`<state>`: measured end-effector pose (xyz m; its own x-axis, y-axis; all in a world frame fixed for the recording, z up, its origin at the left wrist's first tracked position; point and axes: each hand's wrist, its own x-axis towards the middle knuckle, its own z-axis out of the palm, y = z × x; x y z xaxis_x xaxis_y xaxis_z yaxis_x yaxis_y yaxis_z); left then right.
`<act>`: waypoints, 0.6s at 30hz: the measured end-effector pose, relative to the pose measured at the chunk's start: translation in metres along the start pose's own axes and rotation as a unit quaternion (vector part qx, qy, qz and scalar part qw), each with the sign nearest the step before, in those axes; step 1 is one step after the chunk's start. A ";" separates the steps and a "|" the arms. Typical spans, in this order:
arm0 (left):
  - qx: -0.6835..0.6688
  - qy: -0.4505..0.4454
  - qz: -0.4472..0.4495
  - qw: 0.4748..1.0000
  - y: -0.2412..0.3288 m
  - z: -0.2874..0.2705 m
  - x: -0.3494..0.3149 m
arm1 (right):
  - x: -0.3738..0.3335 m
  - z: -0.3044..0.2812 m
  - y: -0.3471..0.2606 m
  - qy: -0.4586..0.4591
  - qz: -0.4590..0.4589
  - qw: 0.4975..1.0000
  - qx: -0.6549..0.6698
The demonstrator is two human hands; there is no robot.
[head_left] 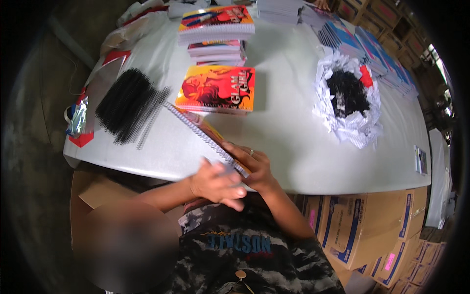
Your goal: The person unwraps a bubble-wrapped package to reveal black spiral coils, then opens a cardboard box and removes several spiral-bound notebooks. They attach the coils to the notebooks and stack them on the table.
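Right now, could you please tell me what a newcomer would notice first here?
Near the table's front edge, both hands grip a notebook along its spiral spine. Behind it lies a bright orange notebook, with a pile of black binding coils to the left and a heap of paper scraps to the right.

Count: two hands (230, 176) on one spiral notebook (208, 139), one finished notebook (216, 89) at 12 o'clock, two notebook stacks (216, 29) behind, one black coil pile (128, 105) at 10, one paper-scrap heap (348, 100) at 2.
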<state>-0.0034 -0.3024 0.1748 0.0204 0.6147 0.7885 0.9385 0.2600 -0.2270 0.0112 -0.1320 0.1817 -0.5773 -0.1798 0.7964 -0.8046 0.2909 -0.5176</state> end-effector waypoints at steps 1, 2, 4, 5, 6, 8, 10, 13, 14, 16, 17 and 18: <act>0.040 0.006 -0.054 0.998 -0.003 -0.011 0.018 | -0.001 0.001 -0.005 -0.009 0.011 1.000 -0.005; 0.064 0.004 -0.126 0.990 -0.010 -0.017 0.028 | 0.002 0.002 -0.011 -0.019 0.016 1.000 -0.009; 0.004 -0.024 -0.154 0.988 -0.006 -0.003 0.027 | 0.003 0.004 -0.016 -0.004 0.051 0.999 0.004; -0.051 -0.043 -0.140 0.988 0.002 0.009 0.023 | -0.001 0.004 -0.018 0.030 0.072 0.997 0.002; -0.096 -0.049 -0.127 0.986 0.023 0.015 0.002 | -0.002 0.006 -0.017 0.069 0.091 0.994 0.002; -0.234 -0.016 -0.242 0.942 0.034 0.000 0.035 | -0.001 0.004 -0.011 0.082 -0.066 0.994 0.042; -0.256 -0.035 -0.245 0.935 0.028 -0.033 0.086 | 0.002 0.006 -0.026 0.053 -0.041 0.996 0.057; -0.295 -0.030 -0.318 0.900 0.012 -0.071 0.120 | 0.040 -0.037 -0.063 -0.008 -0.012 0.995 -0.094; -0.300 -0.009 -0.399 0.866 0.009 -0.076 0.121 | 0.053 -0.058 -0.073 -0.069 0.030 0.985 -0.153; -0.319 0.044 -0.574 0.753 0.002 -0.050 0.114 | 0.063 -0.074 -0.060 -0.103 0.123 0.971 -0.176; -0.355 0.018 -0.623 0.697 -0.006 -0.035 0.109 | 0.066 -0.073 -0.054 -0.115 0.232 0.948 -0.186; -0.386 -0.007 -0.668 0.637 -0.016 -0.023 0.105 | 0.070 -0.076 -0.049 -0.161 0.351 0.910 -0.151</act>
<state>-0.0080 -0.2588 0.2745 -0.9710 0.2378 -0.0226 0.0059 0.1183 0.9930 0.0211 -0.0875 0.2863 -0.9841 -0.1019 0.1453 -0.1756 0.6767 -0.7150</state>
